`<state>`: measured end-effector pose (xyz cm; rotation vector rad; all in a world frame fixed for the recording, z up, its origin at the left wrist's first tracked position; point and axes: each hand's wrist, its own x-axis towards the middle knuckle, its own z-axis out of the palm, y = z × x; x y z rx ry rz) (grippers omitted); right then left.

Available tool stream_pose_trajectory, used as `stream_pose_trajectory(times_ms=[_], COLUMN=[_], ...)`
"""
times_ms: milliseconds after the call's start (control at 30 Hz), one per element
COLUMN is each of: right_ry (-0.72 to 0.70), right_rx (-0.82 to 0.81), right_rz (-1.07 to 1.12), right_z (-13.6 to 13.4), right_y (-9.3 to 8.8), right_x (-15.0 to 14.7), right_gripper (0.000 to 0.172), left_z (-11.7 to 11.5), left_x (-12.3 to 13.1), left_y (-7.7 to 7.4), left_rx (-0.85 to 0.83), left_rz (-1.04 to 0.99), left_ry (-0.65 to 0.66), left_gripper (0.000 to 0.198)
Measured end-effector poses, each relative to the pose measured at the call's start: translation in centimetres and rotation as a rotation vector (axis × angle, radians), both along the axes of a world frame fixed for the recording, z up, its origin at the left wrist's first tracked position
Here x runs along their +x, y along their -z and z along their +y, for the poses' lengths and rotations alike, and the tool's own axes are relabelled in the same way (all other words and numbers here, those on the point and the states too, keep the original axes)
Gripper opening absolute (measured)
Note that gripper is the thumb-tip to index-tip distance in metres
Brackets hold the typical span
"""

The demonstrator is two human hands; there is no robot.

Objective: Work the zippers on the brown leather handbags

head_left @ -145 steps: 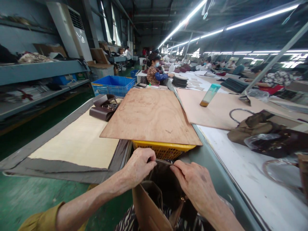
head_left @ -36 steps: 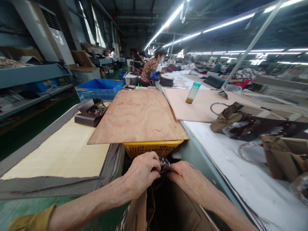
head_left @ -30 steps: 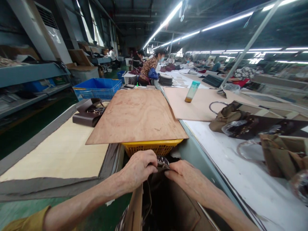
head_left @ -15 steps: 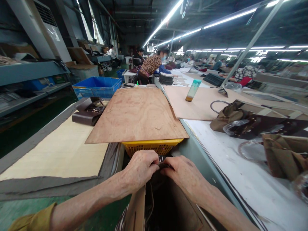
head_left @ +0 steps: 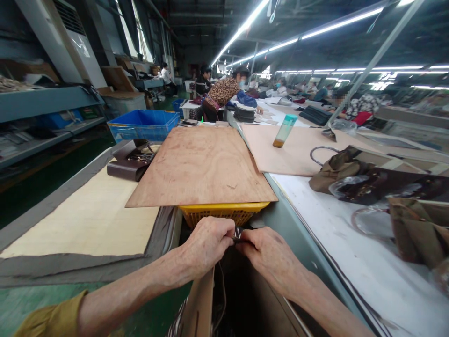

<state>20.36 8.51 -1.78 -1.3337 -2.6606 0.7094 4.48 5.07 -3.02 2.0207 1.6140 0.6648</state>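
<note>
My left hand [head_left: 206,243] and my right hand [head_left: 268,255] meet just below a yellow basket [head_left: 220,213]. Both are closed in a pinch on the top edge of a dark brown bag [head_left: 242,299] that sits in my lap. The fingertips nearly touch each other at a small dark piece on the bag's rim. The bag's tan outer side [head_left: 196,309] shows at the bottom, and its inside is dark and hidden.
A plywood board [head_left: 201,164] lies over the yellow basket. To the left is a woven mat [head_left: 87,220] with a dark brown box [head_left: 128,164] and a blue crate [head_left: 143,124]. On the right bench lie brown bags [head_left: 351,171] and a bottle [head_left: 283,131]. Other people work further back.
My hands have drawn closer together on the bag's top edge since several seconds ago, closing the opening. The view has shifted a little; a person at the back leans over the bench.
</note>
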Motion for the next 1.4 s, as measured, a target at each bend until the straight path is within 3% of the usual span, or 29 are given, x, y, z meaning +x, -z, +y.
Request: stream_pose_trajectory(times_ms=[200, 333, 433, 567, 867, 1133, 1400], right_ry=[-0.002, -0.007, -0.010, 0.005, 0.009, -0.004, -0.048], right_rx=[0.074, 0.087, 0.068, 0.087, 0.137, 0.045, 0.116], right_rz=[-0.075, -0.091, -0.074, -0.089, -0.124, -0.055, -0.148], right_z=[-0.1, -0.2, -0.2, -0.3, -0.6, 0.0, -0.3], right_y=[0.0, -0.1, -0.2, -0.2, -0.2, 0.2, -0.1], right_x=[-0.1, -0.2, -0.2, -0.2, -0.1, -0.7, -1.2], right_gripper=[0.019, 0.020, 0.019, 0.020, 0.020, 0.017, 0.021], left_z=[0.0, -0.2, -0.4, -0.5, 0.5, 0.5, 0.3], left_x=[0.0, 0.0, 0.0, -0.2, -0.9, -0.9, -0.8], left_y=[-0.4, -1.6, -2.6, -3.1, -2.1, -2.5, -2.2], left_rx=[0.002, -0.081, -0.141, -0.130, -0.130, -0.231, -0.264], left_rz=[0.059, 0.236, 0.387, 0.441, 0.193, 0.011, -0.092], left_ry=[0.014, 0.012, 0.016, 0.024, -0.022, -0.001, 0.005], left_gripper=[0.008, 0.022, 0.016, 0.014, 0.013, 0.011, 0.014])
